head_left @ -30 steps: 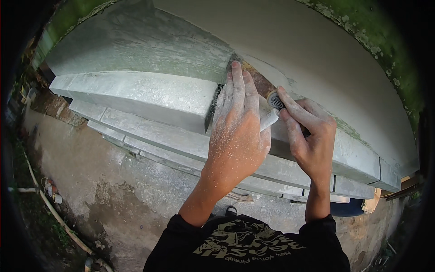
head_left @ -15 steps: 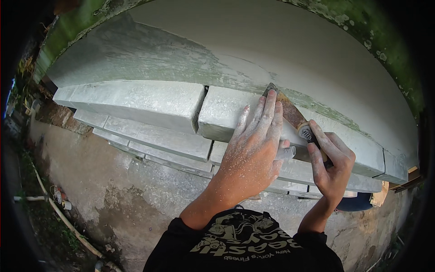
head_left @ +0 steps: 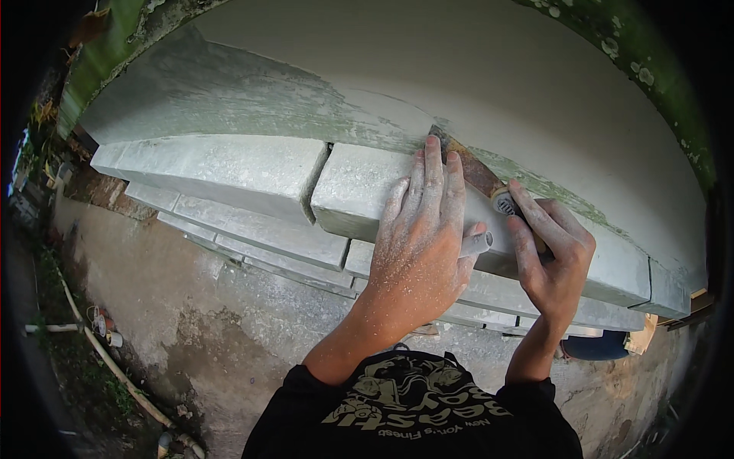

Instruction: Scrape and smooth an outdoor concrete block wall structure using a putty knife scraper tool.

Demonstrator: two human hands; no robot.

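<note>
My left hand, dusted with white powder, lies flat on a grey moulded block, its fingertips pressing on the rusty blade of a scraper. My right hand grips the scraper's handle from the right. The blade tip lies along the seam where the block meets the pale plastered wall. A second grey block sits to the left, with a narrow open gap between the two. Stepped grey mouldings run below both blocks.
Rough concrete ground lies below the mouldings. A thin pipe and small cans lie at the lower left. A blue object and wooden pieces sit at the lower right. Moss covers the wall's upper rim.
Both hands and the scraper have shifted right along the block. The gap between the two blocks, covered by my left hand a second ago, now shows to its left.
</note>
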